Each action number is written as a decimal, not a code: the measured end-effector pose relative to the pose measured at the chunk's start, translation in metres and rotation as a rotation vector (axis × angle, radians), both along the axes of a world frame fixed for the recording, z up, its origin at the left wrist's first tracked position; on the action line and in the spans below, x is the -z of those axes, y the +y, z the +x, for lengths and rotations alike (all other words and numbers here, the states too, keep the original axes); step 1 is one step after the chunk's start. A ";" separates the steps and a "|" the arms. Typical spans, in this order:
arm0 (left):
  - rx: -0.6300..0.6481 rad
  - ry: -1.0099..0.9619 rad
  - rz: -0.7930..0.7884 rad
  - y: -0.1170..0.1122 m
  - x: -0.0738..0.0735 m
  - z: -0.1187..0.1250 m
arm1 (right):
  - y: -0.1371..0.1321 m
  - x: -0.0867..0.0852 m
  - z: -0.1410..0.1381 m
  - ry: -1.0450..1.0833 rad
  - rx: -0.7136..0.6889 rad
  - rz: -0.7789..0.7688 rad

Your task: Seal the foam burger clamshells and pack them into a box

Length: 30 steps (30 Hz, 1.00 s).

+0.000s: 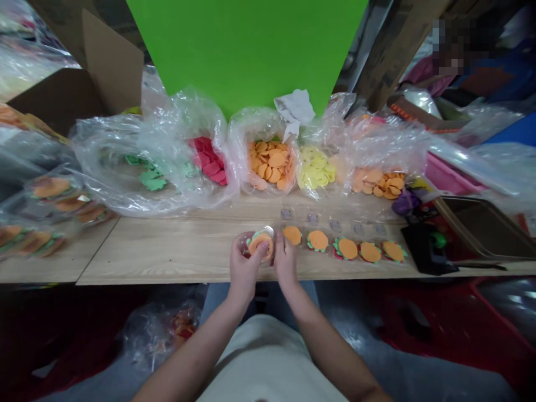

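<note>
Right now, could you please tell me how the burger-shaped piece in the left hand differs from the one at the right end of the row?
The held burger piece is gripped by the left hand, while the end burger piece lies on the table with no hand on it. The left hand partly covers the held burger piece's orange top; the end burger piece's orange top is uncovered. Both show orange with green at the edge.

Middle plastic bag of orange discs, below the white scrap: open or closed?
Open. The clear bag has its mouth spread wide, and orange discs lie exposed inside.
</note>
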<state>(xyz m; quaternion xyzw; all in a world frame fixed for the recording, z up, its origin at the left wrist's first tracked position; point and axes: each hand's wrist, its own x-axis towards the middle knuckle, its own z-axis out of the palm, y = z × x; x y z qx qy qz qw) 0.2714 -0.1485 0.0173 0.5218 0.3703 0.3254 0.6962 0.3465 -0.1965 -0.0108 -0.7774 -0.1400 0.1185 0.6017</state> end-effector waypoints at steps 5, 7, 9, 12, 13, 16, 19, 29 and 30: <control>-0.096 -0.034 0.107 -0.015 0.007 0.004 | -0.006 0.009 -0.007 0.170 0.102 0.118; -0.078 -0.041 0.042 -0.015 0.004 0.002 | -0.007 0.010 -0.006 0.176 0.106 0.136; 0.027 -0.068 -0.089 -0.012 0.000 -0.003 | -0.007 0.012 -0.007 0.233 0.118 0.150; 0.177 -0.095 -0.274 -0.004 -0.005 -0.017 | -0.014 0.019 -0.016 0.250 0.108 0.102; 0.198 -0.083 -0.299 -0.001 -0.006 -0.022 | -0.019 0.020 -0.020 0.197 0.085 0.051; 0.262 0.014 -0.330 0.007 -0.008 -0.040 | -0.038 0.018 -0.023 -0.064 -0.040 -0.144; 0.403 0.162 -0.403 0.010 -0.009 -0.056 | -0.056 0.009 -0.017 -0.130 -0.311 -0.214; 0.432 0.107 -0.629 -0.004 0.011 -0.109 | -0.108 0.040 -0.073 0.042 -0.348 -0.180; 0.370 0.136 -0.629 -0.006 0.016 -0.114 | -0.112 0.042 -0.076 0.036 -0.378 -0.210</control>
